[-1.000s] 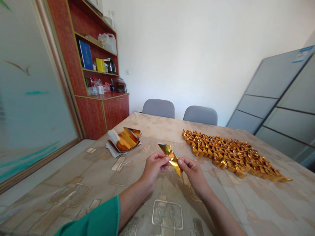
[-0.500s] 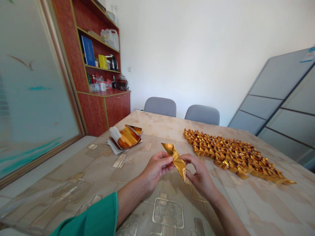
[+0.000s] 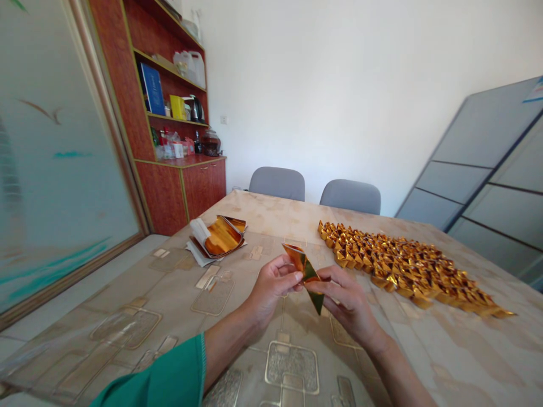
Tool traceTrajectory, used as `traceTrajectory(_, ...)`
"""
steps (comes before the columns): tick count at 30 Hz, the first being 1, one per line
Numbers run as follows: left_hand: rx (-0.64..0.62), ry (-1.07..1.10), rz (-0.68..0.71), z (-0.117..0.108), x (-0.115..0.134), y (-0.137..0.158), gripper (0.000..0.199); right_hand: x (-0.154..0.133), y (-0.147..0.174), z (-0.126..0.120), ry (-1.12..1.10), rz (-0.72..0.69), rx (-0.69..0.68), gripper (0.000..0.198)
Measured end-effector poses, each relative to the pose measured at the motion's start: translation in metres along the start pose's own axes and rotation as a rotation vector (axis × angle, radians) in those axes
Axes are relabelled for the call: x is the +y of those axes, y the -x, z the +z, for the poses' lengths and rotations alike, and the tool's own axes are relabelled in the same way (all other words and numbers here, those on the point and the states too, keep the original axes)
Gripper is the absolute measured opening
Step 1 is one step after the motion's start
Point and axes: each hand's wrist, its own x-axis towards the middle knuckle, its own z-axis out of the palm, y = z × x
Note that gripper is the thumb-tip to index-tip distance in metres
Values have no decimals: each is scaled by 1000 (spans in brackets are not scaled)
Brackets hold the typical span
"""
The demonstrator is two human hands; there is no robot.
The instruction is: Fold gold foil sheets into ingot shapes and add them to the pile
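Observation:
A shiny gold foil paper (image 3: 311, 271), folded with pointed ends, is held above the table between both hands. My left hand (image 3: 275, 285) pinches its left side, thumb on top. On its right side, my right hand (image 3: 345, 297) grips it, the fingers partly covering the lower folds. To the right lie many folded gold paper pieces (image 3: 407, 265), set in close rows. A stack of gold foil sheets (image 3: 223, 237) with white backing, some curled, rests at the left.
The table (image 3: 263, 206) has a patterned cover. Two grey chairs (image 3: 276, 183) stand at its far side, before a white wall. A red-brown cabinet (image 3: 161, 186) with shelves is at the back left, and a grey panelled unit (image 3: 458, 147) is at the right.
The folded foil paper has turned in my hands and looks narrower, with its inner side now showing. My right hand's fingers have closed in over it. The view has shifted slightly.

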Motion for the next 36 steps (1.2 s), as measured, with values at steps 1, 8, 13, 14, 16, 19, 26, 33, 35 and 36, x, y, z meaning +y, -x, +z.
traceTrajectory(1,-1,-6,-4,0,0,0,39,0,0,-1,14,-4,1,36)
traceTrajectory(8,73,-34,-96,-4,0,-2,43,-3,-2,-4,-43,9,-24,26)
traceTrajectory(13,108,-18,-170,-7,-2,-3,41,-2,-3,-9,-55,37,-55,20)
traceTrajectory(14,112,-15,-182,-8,-2,-3,41,-2,-4,-10,-58,38,-64,19)
traceTrajectory(16,112,-16,-180,-8,-3,-3,41,-3,-6,-11,-78,45,-69,20)
traceTrajectory(19,102,-34,-128,-6,-4,-1,40,-6,-7,-8,-133,121,-16,20)
traceTrajectory(26,79,-108,-59,0,-2,2,39,-6,-4,9,-236,383,145,24)
traceTrajectory(33,121,-70,-79,-3,-4,1,38,-8,-7,3,-241,276,83,21)
traceTrajectory(35,159,-24,-87,-4,-2,-1,39,-9,-8,1,-247,205,39,16)
traceTrajectory(36,170,-2,-95,-5,-1,-1,39,-9,-7,0,-240,180,22,17)
